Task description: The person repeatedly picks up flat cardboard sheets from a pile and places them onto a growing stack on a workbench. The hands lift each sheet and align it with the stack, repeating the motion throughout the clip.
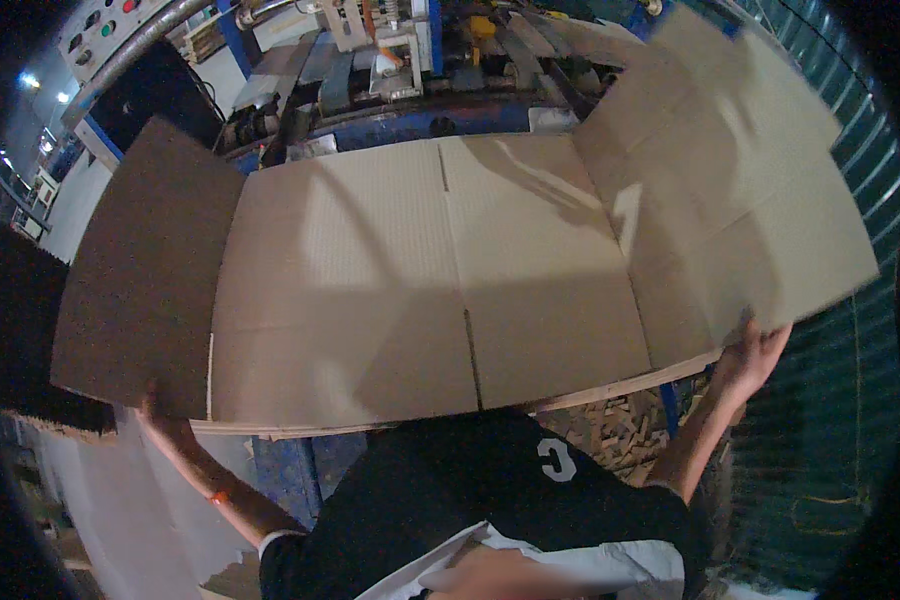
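A wide cardboard box blank (370, 260) stretches across the view in front of me, creased into panels and slotted along both long edges. Its left panel tilts up in shadow, and the right panels bend upward too. My left hand (157, 420) grips the near edge at the left panel, the thumb on top and the other fingers mostly hidden beneath. At the right end, my right hand (755, 358) pinches the near edge, thumb over the board. More cardboard edges (610, 388) show just under the blank's near side.
Beyond the blank stands a machine with rollers, belts and a blue beam (410, 122). A control panel with buttons (110, 35) is at the far left. Green corrugated sheeting (820, 420) rises on the right. Cardboard scraps (610, 435) lie below the blank, near my right arm.
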A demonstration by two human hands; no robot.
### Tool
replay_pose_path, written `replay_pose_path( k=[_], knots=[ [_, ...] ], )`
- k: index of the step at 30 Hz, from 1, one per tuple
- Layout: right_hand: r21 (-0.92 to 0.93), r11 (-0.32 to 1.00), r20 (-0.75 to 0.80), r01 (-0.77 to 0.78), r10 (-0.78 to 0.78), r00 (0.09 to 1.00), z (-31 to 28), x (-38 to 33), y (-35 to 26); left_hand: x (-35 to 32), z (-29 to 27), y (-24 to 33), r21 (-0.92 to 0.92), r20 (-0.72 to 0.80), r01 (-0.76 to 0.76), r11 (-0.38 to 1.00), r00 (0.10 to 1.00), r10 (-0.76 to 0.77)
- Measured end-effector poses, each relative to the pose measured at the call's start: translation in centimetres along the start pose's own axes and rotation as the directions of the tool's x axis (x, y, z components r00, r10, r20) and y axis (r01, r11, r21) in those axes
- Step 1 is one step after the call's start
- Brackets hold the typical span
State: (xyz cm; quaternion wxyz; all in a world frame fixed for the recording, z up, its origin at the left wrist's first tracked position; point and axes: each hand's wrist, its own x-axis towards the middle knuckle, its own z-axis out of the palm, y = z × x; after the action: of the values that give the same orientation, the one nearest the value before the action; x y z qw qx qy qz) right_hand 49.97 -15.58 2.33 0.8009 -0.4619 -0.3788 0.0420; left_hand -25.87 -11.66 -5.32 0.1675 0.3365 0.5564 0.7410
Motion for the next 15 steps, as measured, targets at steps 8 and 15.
replay_pose_path(
  k=[8,15],
  knots=[
    [-0.117,0.749,0.986,0.652,0.01,0.165,5.6,-11.4,0.8,-13.7,12.7,5.7,0.306,0.799,-0.474,0.826,0.6,0.049],
    [-0.081,0.733,0.993,0.675,0.118,-0.009,6.8,-9.7,3.3,-13.4,17.0,6.3,0.187,0.98,-0.861,0.473,0.194,-0.034]
  ],
)
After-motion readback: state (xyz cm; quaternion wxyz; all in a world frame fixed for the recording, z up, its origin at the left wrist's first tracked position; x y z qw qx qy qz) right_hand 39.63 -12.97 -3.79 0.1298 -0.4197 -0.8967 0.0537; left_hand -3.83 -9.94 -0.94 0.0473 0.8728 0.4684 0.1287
